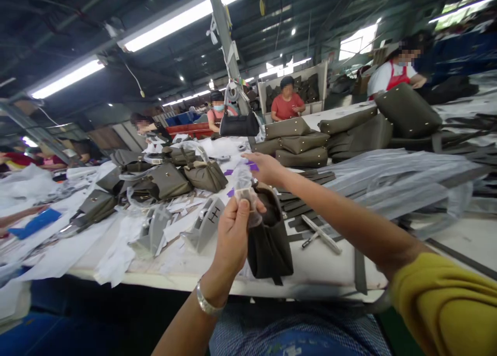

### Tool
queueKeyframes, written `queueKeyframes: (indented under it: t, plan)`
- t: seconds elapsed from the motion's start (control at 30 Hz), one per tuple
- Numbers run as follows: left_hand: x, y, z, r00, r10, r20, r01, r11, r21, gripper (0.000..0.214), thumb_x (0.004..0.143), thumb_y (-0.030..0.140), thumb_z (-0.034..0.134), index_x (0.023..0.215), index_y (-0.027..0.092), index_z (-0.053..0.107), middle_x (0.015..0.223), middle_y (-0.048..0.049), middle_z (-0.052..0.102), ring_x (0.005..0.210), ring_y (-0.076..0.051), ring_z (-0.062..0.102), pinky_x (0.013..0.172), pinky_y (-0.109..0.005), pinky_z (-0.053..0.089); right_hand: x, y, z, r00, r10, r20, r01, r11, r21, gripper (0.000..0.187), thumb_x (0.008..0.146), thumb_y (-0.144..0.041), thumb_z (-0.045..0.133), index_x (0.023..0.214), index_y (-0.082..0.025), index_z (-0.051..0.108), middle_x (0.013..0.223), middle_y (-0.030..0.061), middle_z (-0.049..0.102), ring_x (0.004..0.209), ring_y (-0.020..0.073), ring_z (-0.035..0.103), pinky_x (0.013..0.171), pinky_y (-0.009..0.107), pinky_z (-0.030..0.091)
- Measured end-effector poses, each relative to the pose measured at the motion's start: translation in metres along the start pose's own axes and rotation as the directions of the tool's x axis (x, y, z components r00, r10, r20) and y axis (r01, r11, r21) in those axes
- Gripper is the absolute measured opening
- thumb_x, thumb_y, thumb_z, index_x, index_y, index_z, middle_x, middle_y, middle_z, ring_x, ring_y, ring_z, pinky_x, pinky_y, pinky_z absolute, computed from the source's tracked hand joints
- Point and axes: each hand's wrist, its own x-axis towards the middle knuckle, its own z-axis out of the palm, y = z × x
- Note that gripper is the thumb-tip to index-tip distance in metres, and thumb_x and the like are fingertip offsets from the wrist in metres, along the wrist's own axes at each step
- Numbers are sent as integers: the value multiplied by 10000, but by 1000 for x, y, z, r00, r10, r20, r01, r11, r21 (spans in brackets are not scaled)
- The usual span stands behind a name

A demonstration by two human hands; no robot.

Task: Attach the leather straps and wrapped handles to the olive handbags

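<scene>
My left hand is closed, thumb on top, around a bag strap wrapped in clear plastic. A pale buckle-like piece shows by the thumb. Just beside and below hangs a dark olive handbag, upright at the table's front edge with its top open. My right hand reaches in from the right, at the upper end of the wrapped strap. Its fingers point left and are partly extended; the thumb is hidden, and whether they grip the plastic I cannot make out. Purple pieces lie behind the fingers.
Grey marked blocks and several olive bags stand left. More stacked bags are behind my right hand. Plastic-covered straps and a pen-like tool lie right. Co-workers are across the table.
</scene>
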Motion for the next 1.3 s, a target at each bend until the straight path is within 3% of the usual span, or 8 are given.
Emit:
queueKeyframes:
  t: [0.07, 0.13, 0.27, 0.4, 0.5, 0.77, 1.0, 1.3]
  plan:
    - [3, -15, -4, 997, -73, -17, 74, 997, 14, 287, 988, 403, 487, 922, 157, 618, 851, -28, 636, 785, -108, 596, 759, -228, 482, -42, -3, -1, 996, 46, -76, -46, 999, 2, 415, 870, -142, 609, 1283, -113, 579, 1289, 156, 629, 1094, 236, 619, 920, 312, 456]
    - [4, -23, -11, 995, -100, -31, 100, 995, 13, 294, 986, 417, 485, 976, 160, 627, 904, -40, 670, 827, -121, 630, 795, -244, 500, -94, -11, -4, 971, 144, -189, -136, 989, 57, 220, 932, -239, 556, 1112, -163, 657, 1044, 78, 719, 902, 190, 658, 797, 274, 477]
    - [-4, -28, -27, 985, -120, 125, 91, 973, 212, 388, 936, 467, 556, 1204, 190, 594, 1153, -98, 690, 993, -202, 669, 906, -335, 522, -192, -37, 0, 958, 274, 87, -282, 955, 95, 375, 987, -375, 481, 679, -208, 615, 601, -22, 634, 550, 126, 577, 566, 247, 399]
    - [-22, -34, -41, 938, -189, 291, -46, 763, 645, 415, 826, 407, 721, 1193, 228, 651, 1199, -82, 699, 1120, -268, 641, 984, -373, 487, -244, -56, 25, 943, 319, 94, -329, 934, 141, 188, 962, -350, 548, 995, -214, 673, 883, 27, 741, 783, 174, 688, 699, 261, 475]
    - [-27, -38, -47, 938, -156, 311, -150, 626, 765, 266, 868, 367, 673, 1084, 214, 708, 1100, -75, 735, 1057, -259, 668, 932, -353, 502, -250, -59, 44, 934, 357, 7, -354, 923, 151, 240, 934, -317, 600, 1134, -193, 650, 1035, 71, 746, 910, 211, 703, 804, 292, 505]
    - [-14, -40, -35, 951, -185, 247, -102, 567, 817, 260, 901, 369, 603, 828, 161, 743, 748, -31, 729, 711, -178, 656, 644, -252, 449, -235, -65, 66, 889, 456, -52, -412, 843, 345, 115, 867, -286, 682, 965, -237, 717, 938, 3, 765, 849, 176, 709, 778, 263, 515]
    - [-6, -48, -33, 904, -273, 328, -47, 700, 713, 264, 886, 403, 615, 935, 165, 718, 841, -25, 716, 791, -182, 634, 705, -250, 460, -226, -62, 66, 802, 592, -82, -474, 714, 516, 118, 871, -312, 648, 862, -215, 716, 756, -13, 716, 683, 139, 639, 632, 231, 480]
    - [-3, -60, -33, 936, -290, 201, 42, 657, 753, 319, 837, 459, 668, 900, 157, 746, 779, -21, 702, 724, -174, 602, 661, -257, 439, -218, -60, 75, 773, 626, -102, -486, 688, 539, 179, 887, -368, 625, 823, -213, 687, 717, -20, 688, 655, 135, 627, 620, 231, 461]
